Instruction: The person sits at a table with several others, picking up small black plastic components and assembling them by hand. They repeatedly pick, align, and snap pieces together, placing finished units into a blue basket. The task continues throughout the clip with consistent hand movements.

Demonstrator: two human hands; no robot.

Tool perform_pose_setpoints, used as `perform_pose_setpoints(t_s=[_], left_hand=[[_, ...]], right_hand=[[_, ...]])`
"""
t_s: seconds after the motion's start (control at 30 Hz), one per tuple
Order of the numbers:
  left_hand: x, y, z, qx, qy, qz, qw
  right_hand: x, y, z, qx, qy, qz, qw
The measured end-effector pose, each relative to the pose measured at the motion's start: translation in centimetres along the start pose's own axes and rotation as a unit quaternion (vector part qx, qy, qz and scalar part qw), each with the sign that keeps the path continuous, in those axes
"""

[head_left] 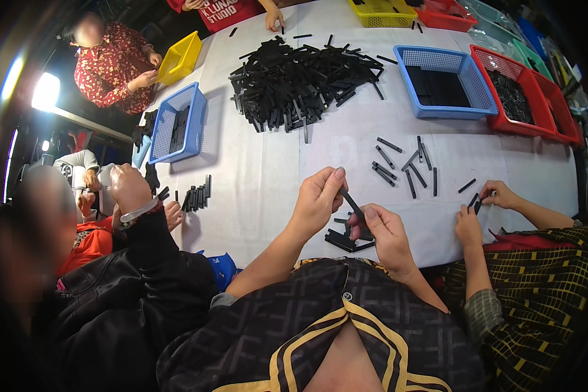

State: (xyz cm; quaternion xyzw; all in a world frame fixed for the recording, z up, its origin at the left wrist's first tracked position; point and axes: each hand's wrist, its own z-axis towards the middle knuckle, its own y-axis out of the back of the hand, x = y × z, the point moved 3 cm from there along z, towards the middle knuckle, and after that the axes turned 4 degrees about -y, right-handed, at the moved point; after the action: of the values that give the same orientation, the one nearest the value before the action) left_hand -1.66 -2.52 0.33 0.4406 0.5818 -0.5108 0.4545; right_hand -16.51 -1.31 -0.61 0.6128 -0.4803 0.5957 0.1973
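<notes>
Fingers of the L hand (317,199) are pinched, thumb uppermost, on the upper end of 1 black strip (351,202); fingers of the R hand (389,238) are closed on the lower end of the same pc. The strip slants btwn the 2 hands, held above the white tabletop (274,170). A dark bit shows under the R thumb; can't tell if it's a 2nd strip.

Head view (only 1): just below the hands, 1 small pile (346,242) of black strips, partly hidden by the R hand, so no exact count. Mid-table, R side: approx. 11 loose strips (435,181), some single, some bunched. Far centre: 1 big heap (294,85), too many to count. L edge: 1 row (197,196), approx. 8 strips side by side.

Baskets: 2 blue baskets (199,121) (480,104), both w/ black pcs inside; 2 yellow baskets (176,62) (379,21); 3 red baskets visible, incl. 1 w/ dark small parts (513,91), touching the R blue one.

Co-workers: min. 4 ppl. R neighbour's 2 hands (469,227) (500,196) are at a few black strips; L neighbour's banded wrist (139,212) is near the row.
</notes>
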Motion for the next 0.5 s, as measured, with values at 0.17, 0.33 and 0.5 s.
perform_pose_setpoints(t_s=[0.17,0.33,0.5], left_hand=[[0.4,-0.3,-0.1,-0.03,-0.008,0.046,0.998],[0.5,-0.6,-0.3,-0.05,-0.054,0.116,0.991],[0.1,0.3,-0.1,-0.012,-0.033,0.019,0.999]], right_hand=[[-0.3,0.2,0.2,-0.013,-0.028,0.054,0.998],[-1.2,0.5,0.7,-0.015,-0.014,-0.094,0.995],[-1.0,0.1,0.6,0.042,-0.055,0.094,0.993]])
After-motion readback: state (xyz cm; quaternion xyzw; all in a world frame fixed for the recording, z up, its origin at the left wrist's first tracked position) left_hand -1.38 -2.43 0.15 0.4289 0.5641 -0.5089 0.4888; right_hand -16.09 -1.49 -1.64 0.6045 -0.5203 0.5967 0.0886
